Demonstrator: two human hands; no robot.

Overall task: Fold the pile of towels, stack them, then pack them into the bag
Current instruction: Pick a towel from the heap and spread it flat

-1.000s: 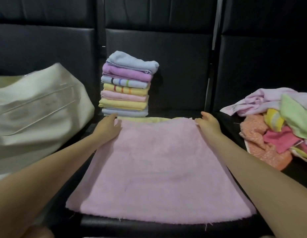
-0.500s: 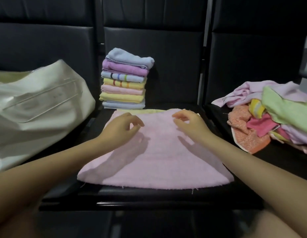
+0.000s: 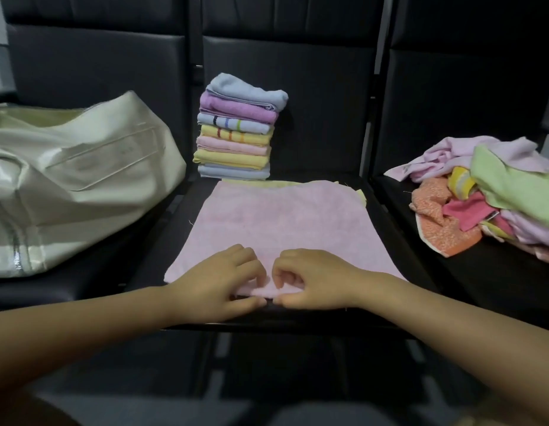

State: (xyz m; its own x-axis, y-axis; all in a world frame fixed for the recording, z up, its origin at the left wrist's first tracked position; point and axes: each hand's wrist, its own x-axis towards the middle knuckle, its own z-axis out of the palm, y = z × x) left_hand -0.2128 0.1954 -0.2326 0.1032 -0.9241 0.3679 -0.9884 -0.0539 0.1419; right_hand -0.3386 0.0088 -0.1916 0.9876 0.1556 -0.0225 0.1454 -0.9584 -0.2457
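Observation:
A pink towel (image 3: 282, 219) lies flat on the middle black seat, with a yellow towel's edge showing at its far side. My left hand (image 3: 224, 278) and my right hand (image 3: 310, 278) sit side by side at the middle of its near edge, each pinching that edge between thumb and curled fingers. Behind the towel stands a stack of several folded towels (image 3: 239, 130), blue on top. A cream bag (image 3: 73, 186) lies on the left seat. The pile of unfolded towels (image 3: 488, 192) sits on the right seat.
The black seat backs (image 3: 298, 87) rise right behind the stack. The front edge of the middle seat (image 3: 298, 321) runs just below my hands. Bare black seat shows between the pink towel and the pile on the right.
Both hands left the towel's far corners, drew back over it toward me, and now pinch the middle of its near edge. The camera view pulled back.

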